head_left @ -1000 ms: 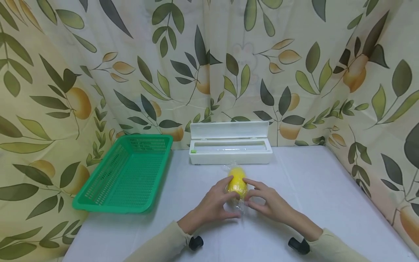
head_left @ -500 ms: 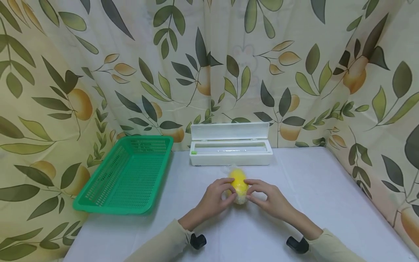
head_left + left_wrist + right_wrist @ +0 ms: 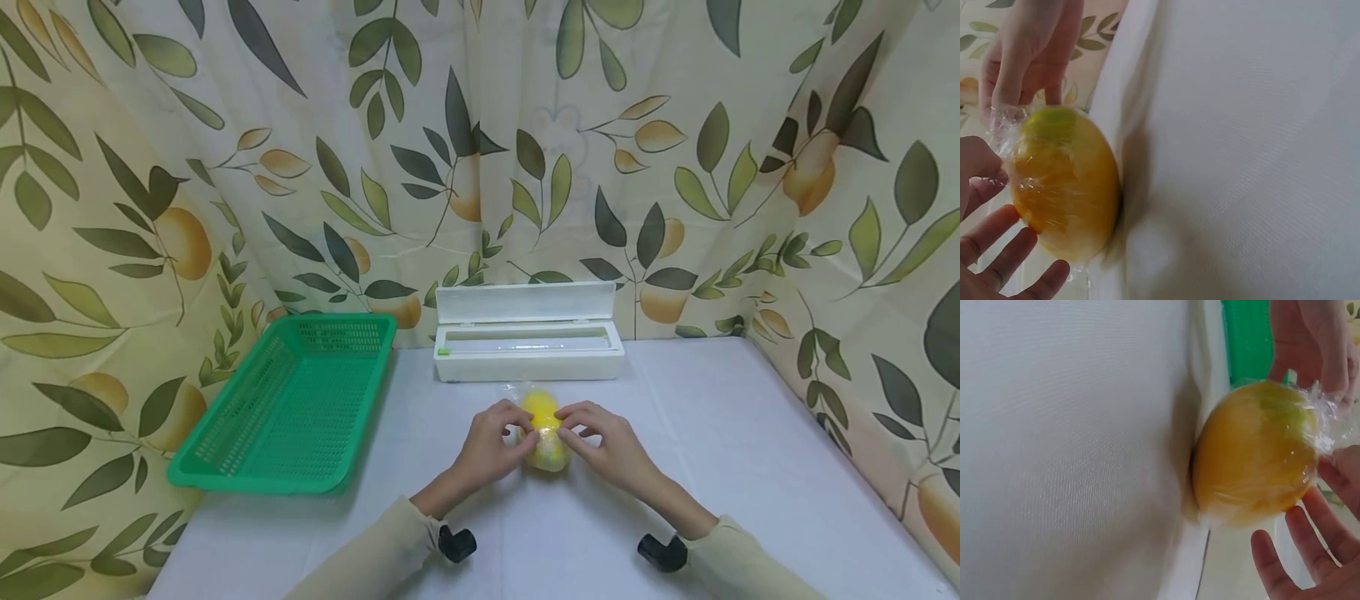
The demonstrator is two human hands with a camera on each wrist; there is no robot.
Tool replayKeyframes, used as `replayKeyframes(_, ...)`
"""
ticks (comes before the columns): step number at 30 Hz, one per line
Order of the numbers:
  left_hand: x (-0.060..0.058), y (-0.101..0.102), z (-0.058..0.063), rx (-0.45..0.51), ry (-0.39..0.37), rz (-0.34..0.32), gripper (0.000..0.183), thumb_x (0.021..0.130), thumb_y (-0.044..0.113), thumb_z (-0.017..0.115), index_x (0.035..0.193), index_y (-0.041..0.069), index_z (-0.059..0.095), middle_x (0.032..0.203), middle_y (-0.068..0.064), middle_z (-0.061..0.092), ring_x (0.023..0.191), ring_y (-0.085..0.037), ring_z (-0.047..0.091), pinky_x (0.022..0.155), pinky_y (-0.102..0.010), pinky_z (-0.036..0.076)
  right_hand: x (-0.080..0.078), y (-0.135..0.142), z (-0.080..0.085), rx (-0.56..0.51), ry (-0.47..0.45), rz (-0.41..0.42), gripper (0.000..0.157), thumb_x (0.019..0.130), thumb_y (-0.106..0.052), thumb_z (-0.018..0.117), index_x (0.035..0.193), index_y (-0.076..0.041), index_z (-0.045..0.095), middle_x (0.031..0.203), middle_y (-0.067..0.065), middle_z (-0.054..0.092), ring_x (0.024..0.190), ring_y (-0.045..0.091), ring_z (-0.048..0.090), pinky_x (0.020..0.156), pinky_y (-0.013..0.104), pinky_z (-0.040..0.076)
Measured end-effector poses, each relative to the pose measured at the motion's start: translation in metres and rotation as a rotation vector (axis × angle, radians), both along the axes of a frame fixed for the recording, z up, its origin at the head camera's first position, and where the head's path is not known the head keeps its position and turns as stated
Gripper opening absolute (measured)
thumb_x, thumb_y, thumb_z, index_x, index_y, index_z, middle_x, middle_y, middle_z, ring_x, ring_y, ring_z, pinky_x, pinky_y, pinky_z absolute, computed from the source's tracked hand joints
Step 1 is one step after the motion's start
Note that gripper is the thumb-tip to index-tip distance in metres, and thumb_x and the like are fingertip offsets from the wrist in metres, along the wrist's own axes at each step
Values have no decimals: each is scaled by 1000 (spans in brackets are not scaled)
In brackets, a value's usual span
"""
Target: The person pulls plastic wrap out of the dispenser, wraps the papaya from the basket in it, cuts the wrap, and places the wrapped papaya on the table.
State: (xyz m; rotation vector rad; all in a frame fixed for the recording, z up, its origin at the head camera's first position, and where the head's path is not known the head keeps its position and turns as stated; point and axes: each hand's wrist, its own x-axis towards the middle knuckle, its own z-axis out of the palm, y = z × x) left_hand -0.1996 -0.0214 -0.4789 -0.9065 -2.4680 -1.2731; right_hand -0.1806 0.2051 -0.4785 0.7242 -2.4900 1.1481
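Note:
A yellow, mango-like fruit (image 3: 547, 452) with a green patch lies on the white cloth, wrapped in clear cling film (image 3: 1327, 425). My left hand (image 3: 486, 446) is at its left side, thumb and forefinger pinching gathered film on top. From the right, my right hand (image 3: 613, 450) pinches the film in the same way. In the left wrist view, the other left fingers (image 3: 1007, 253) spread beside the fruit (image 3: 1072, 181). The right wrist view has the remaining right fingers (image 3: 1310, 544) spread near its lower end.
Behind the fruit stands a white cling film dispenser (image 3: 528, 367) with its lid raised. A green plastic basket (image 3: 262, 483) sits at the left of the white-covered table (image 3: 697, 417). Leaf-patterned curtains (image 3: 517, 233) enclose the back and sides.
The film end that stuck out toward me is folded up over the fruit. Both hands have shifted from the fruit's near end to the film on top, with the fingertips drawn in.

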Motion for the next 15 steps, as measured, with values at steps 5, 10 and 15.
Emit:
replayKeyframes(5,1,0,0,24,-33,-7,7,90,13,77,95,10,73,101,-2,71,97,-17,66,78,-42,59,-1,-7,-2,-32,18,-56,14,89,-8,79,98,-8,69,108,4,72,100,24,67,72,40,61)
replayKeyframes(10,10,3,3,-63,8,-13,31,84,34,85,102,14,68,122,-4,69,115,-16,61,94,-39,54,-1,-7,-1,-44,52,-78,22,84,-1,81,100,-7,67,102,4,70,94,21,66,70,44,61)
replayKeyframes(15,12,9,-2,-102,50,55,37,81,39,88,98,15,66,120,-1,66,112,-16,59,93,-31,52,-2,-9,-3,-40,28,-80,20,86,-4,81,98,-11,68,101,-2,69,96,19,65,71,39,61)
